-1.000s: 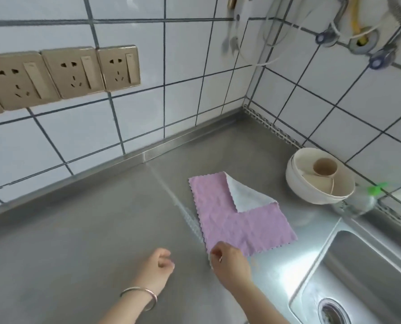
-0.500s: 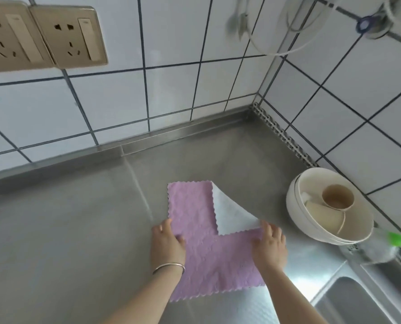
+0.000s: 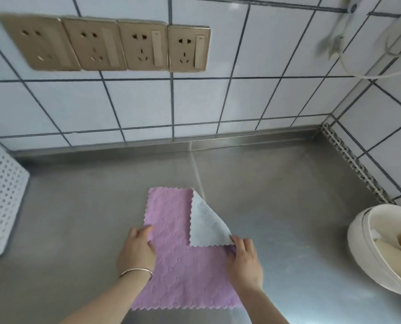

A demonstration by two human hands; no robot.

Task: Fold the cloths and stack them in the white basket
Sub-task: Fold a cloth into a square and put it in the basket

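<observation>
A pink cloth (image 3: 180, 260) with a scalloped edge lies flat on the steel counter (image 3: 288, 195). Its far right corner is turned over and shows a pale white underside. My left hand (image 3: 137, 249) rests on the cloth's left edge, thumb on top. My right hand (image 3: 244, 260) pinches the tip of the turned-over corner at the cloth's right edge. The white perforated basket (image 3: 0, 197) stands at the far left, only partly in view.
A cream bowl (image 3: 377, 251) holding a cup and other dishes sits at the right edge. The tiled wall behind carries a row of gold sockets (image 3: 115, 45). A white cable (image 3: 368, 71) hangs in the corner.
The view has swung left, so the basket has come into sight and the sink has left it. My right hand has moved onto the tip of the turned-over corner; my left stays at the left edge.
</observation>
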